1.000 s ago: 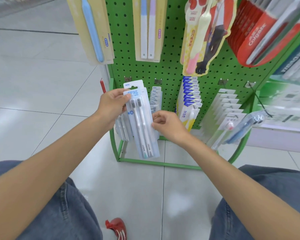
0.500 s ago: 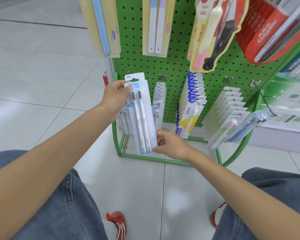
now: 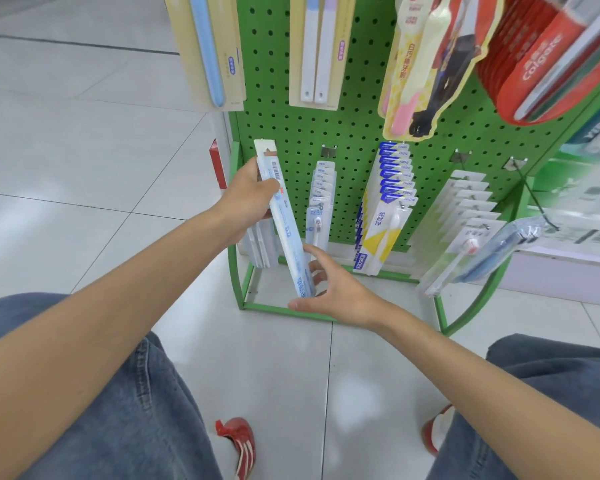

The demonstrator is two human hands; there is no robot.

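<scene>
Packs are hanging in rows on the green pegboard rack [image 3: 354, 133] — white packs [image 3: 321, 188] on the hook just behind the toothbrush pack [image 3: 284, 220], blue-and-yellow packs [image 3: 385, 230] further right. The left hand [image 3: 246, 199] is gripping the toothbrush pack near its top, tilted, before the rack's lower left corner. The right hand [image 3: 336, 292] is hovering at its lower end, fingers spread and relaxed — whether touching is hard to tell. Red packs [image 3: 541, 60] at the rack's upper right are running out of view.
</scene>
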